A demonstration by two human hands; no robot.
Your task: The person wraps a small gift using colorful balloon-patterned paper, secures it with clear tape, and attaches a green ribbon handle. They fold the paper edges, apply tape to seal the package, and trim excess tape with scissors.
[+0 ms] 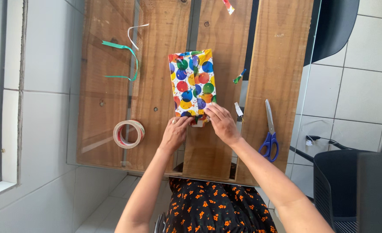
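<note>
**A:** Head view, looking straight down: the wrapped box [192, 83], in paper covered with coloured balloons, lies flat on the wooden counter [277, 86]. Which way does it run?

**B:** Its long axis points away from the person, near end at the hands, far end up the counter, tilted just slightly.

**A:** And the hands?

**B:** The left hand [174, 133] presses its fingertips on the near left corner, fingers together. The right hand [220, 123] lies flat over the near right corner, fingers closed together on the paper fold. Neither lifts it.

**A:** Around it?

**B:** A tape roll [129, 133] sits left of the left hand, apart. Blue-handled scissors [269, 134] lie right, blades pointing away. Green ribbon [124, 60] curls far left. No containers show; the box's contents are hidden.
</note>
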